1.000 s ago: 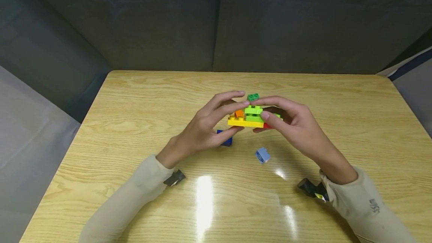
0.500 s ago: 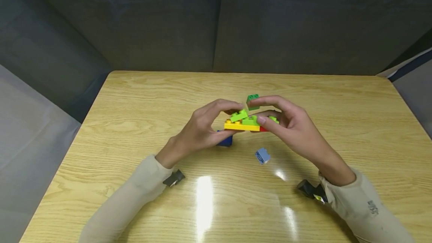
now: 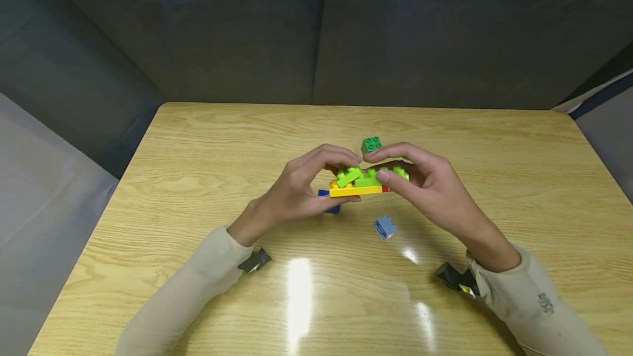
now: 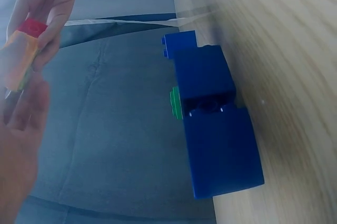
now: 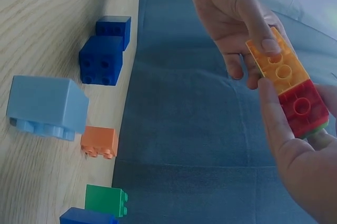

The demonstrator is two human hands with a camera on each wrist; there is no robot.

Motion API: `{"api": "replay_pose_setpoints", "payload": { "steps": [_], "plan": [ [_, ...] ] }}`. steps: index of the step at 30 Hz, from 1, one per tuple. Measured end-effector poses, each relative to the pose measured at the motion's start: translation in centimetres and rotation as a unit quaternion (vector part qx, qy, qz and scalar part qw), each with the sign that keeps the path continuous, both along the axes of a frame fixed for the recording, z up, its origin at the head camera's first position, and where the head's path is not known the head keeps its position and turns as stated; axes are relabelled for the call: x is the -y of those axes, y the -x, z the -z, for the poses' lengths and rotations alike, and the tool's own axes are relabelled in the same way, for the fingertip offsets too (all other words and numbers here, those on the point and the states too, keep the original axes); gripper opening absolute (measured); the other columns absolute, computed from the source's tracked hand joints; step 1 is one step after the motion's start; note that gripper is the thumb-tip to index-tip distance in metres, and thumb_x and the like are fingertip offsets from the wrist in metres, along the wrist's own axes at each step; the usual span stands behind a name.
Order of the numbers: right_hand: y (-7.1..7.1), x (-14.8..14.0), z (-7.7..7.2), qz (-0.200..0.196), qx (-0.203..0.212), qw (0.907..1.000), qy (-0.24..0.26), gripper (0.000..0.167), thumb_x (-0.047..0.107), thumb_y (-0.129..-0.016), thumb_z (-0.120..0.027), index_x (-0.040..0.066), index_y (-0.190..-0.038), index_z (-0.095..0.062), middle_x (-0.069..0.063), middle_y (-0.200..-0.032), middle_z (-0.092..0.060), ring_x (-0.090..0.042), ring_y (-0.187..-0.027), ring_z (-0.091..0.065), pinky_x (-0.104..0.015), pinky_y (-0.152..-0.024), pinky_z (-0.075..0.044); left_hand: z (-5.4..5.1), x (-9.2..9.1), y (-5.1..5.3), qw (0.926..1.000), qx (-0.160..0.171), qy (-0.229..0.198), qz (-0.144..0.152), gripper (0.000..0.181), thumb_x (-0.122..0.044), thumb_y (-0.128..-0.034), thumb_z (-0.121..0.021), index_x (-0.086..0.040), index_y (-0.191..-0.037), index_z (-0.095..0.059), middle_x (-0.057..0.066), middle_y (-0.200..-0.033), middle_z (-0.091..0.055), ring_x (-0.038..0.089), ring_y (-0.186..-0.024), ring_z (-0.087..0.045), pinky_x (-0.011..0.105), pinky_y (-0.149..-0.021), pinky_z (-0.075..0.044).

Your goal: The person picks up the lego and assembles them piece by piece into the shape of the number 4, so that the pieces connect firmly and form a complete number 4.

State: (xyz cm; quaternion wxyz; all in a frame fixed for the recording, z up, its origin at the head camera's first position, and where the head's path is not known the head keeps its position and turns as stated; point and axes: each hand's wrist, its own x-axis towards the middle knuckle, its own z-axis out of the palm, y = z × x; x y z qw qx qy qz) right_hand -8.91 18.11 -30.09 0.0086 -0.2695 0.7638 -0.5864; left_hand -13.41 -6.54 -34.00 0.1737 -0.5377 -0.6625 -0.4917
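Note:
Both hands hold a joined row of toy bricks above the table. In the head view its yellow brick (image 3: pixel 356 191) forms the left base, beside a mostly hidden red brick (image 5: pixel 303 109). A lime green brick (image 3: pixel 366 179) sits on top near the middle. Another lime green brick (image 3: pixel 349 176) lies tilted over the yellow studs. My left hand (image 3: pixel 304 188) pinches the left end, thumb underneath and fingers over the tilted brick. My right hand (image 3: pixel 427 185) grips the right end, with its thumb on the near side. From the right wrist, the hollow undersides show.
On the wooden table (image 3: pixel 222 153) lie a light blue brick (image 3: pixel 384 227), dark blue bricks (image 5: pixel 101 60) and a green brick (image 3: pixel 372 144). The right wrist view also shows an orange brick (image 5: pixel 100 142) and another blue brick (image 5: pixel 87 216). Dark cloth (image 3: pixel 237 37) hangs behind the table.
The upper lime green brick has come off the middle of the row and moved left, now tilted over the yellow studs. The row has dropped slightly; my left fingers have bent closer around it.

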Motion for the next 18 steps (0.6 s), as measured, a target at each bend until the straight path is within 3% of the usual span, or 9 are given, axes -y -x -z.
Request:
{"api": "replay_pose_setpoints", "payload": {
  "steps": [5,12,18],
  "plan": [
    [-0.14,0.1,-0.04,0.005,-0.005,1.0,-0.002,0.022,-0.003,-0.102,-0.062,-0.004,-0.123,-0.068,-0.006,-0.126,-0.069,-0.02,-0.113,-0.063,-0.021,-0.08,-0.055,-0.21,-0.1,-0.1,1.0,0.002,-0.009,-0.001,0.062,0.002,-0.0706,-0.095,0.008,-0.123,-0.062,0.018,-0.118,-0.066,0.022,-0.1,-0.065,0.029,-0.085,-0.058],
    [-0.27,0.22,-0.08,0.017,-0.011,0.9998,-0.005,0.022,-0.005,-0.1,-0.063,-0.002,-0.121,-0.069,-0.008,-0.12,-0.071,-0.018,-0.098,-0.064,-0.021,-0.073,-0.053,-0.29,-0.2,-0.3,0.9997,0.004,-0.022,-0.002,0.058,-0.002,-0.0702,-0.096,0.007,-0.12,-0.067,0.017,-0.118,-0.066,0.026,-0.11,-0.065,0.032,-0.085,-0.059],
    [-0.26,0.18,0.01,0.011,-0.004,0.9999,0.01,0.021,-0.003,-0.101,-0.064,0.001,-0.12,-0.071,-0.011,-0.119,-0.071,-0.019,-0.101,-0.065,-0.022,-0.079,-0.056,-0.43,-0.11,-0.58,0.9993,0.02,-0.031,0.0,0.039,0.006,-0.084,-0.08,0.009,-0.121,-0.068,0.019,-0.12,-0.067,0.027,-0.111,-0.067,0.032,-0.085,-0.059]
  ]
}}
